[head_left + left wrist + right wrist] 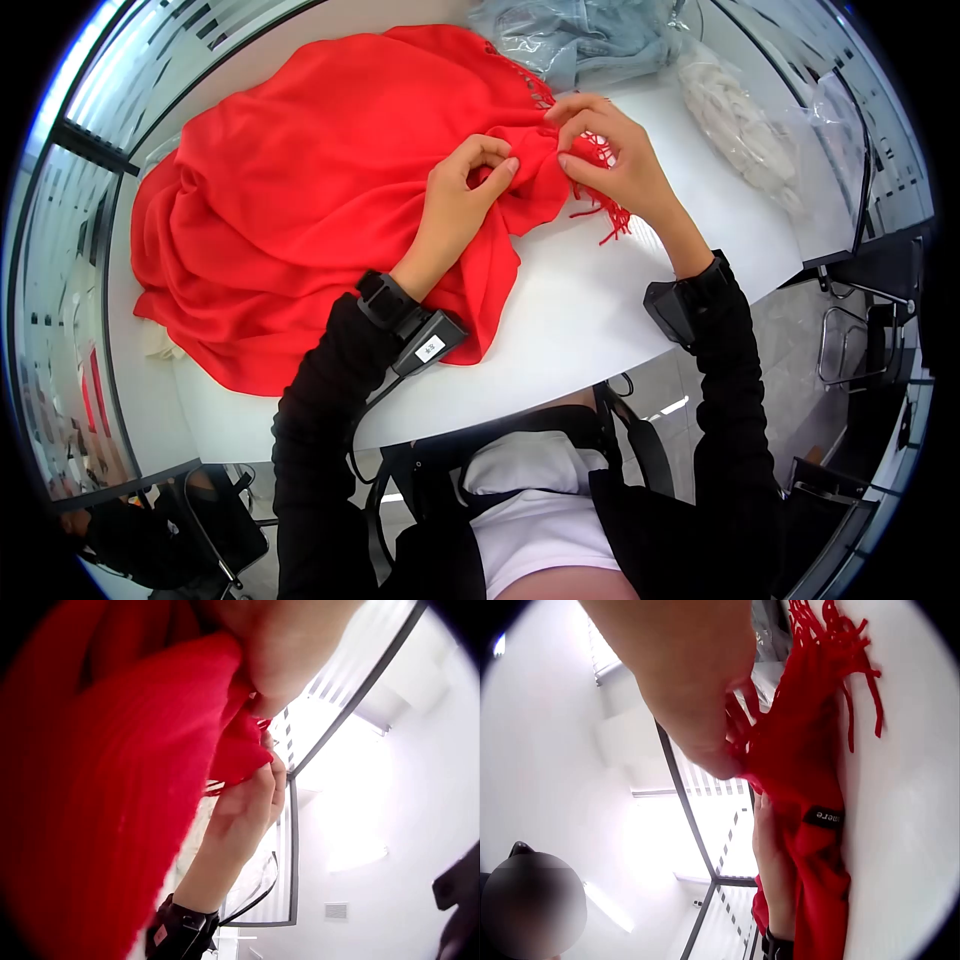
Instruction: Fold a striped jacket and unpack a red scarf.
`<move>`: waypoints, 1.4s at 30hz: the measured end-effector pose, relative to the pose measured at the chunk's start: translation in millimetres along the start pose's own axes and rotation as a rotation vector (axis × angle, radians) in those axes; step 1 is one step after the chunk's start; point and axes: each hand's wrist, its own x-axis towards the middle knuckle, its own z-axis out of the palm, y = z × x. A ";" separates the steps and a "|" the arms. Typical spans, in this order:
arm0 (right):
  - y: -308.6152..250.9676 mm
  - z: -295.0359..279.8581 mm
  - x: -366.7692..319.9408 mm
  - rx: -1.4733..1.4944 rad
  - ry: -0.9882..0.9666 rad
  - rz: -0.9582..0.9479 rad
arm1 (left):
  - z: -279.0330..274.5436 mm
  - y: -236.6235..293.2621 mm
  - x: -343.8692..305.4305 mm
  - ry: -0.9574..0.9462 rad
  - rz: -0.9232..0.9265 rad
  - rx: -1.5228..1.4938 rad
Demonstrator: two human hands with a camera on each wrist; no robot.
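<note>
A large red fringed cloth (300, 180) lies heaped over the left and middle of the white table. The left hand (455, 205) pinches a fold of it between thumb and fingers. Just to the right, the right hand (628, 165) pinches the cloth's edge beside the fringe (615, 218), which hangs onto the table. In the right wrist view a small black label (825, 817) shows on the red cloth (802, 757), between the two hands. The left wrist view has the cloth (135, 795) filling its left side, with the right hand (244, 806) beyond.
Clear plastic bags stand at the back, one with grey-blue fabric (575, 40), one with white material (735, 115). The white table (570, 310) has its front edge near the person's lap. A pale item (160, 340) shows at the left under the cloth. Chairs stand around.
</note>
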 end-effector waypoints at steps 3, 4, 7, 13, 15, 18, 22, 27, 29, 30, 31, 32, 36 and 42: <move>-2.8 -1.7 1.5 -0.082 0.052 -0.022 | 0.5 3.4 -0.3 -0.002 0.008 0.022; -4.8 -2.0 1.0 -0.061 0.029 -0.020 | 1.2 4.5 -0.4 -0.001 0.012 0.028; -8.9 2.7 -1.1 -0.021 -0.025 -0.035 | 1.2 2.6 -0.1 -0.003 0.011 0.006; -8.8 11.9 -2.8 -0.046 -0.034 -0.076 | 1.2 6.2 -1.6 -0.041 0.008 0.018; -8.7 12.1 -2.1 -0.061 -0.052 -0.067 | 1.3 5.3 -0.9 -0.056 0.028 0.033; -10.3 11.8 -4.6 -0.072 -0.096 -0.031 | 1.6 7.4 -2.3 -0.081 0.012 0.015; -8.3 12.3 -4.7 -0.113 -0.096 -0.045 | 1.0 8.6 -3.9 -0.110 -0.004 0.010; -5.9 13.7 -6.0 -0.124 -0.059 -0.044 | 3.2 8.0 -2.6 -0.080 0.044 0.014; -8.1 13.2 -6.2 -0.117 -0.066 -0.030 | 3.3 9.0 -3.0 -0.083 0.088 0.013; -8.3 12.8 -6.1 -0.123 -0.078 -0.031 | 3.2 9.9 -3.3 -0.109 0.111 0.038; -8.3 12.0 -5.9 -0.129 -0.089 -0.032 | 3.4 10.4 -3.4 -0.136 0.135 0.063; -8.4 11.5 -6.3 -0.136 -0.099 -0.032 | 3.8 10.2 -3.5 -0.146 0.138 0.098; -7.2 13.5 -7.5 -0.054 -0.125 0.005 | 3.3 8.8 -2.4 -0.173 0.123 0.190; -8.1 5.7 -4.7 -0.022 -0.142 0.024 | -1.0 8.4 -3.7 -0.202 -0.012 0.151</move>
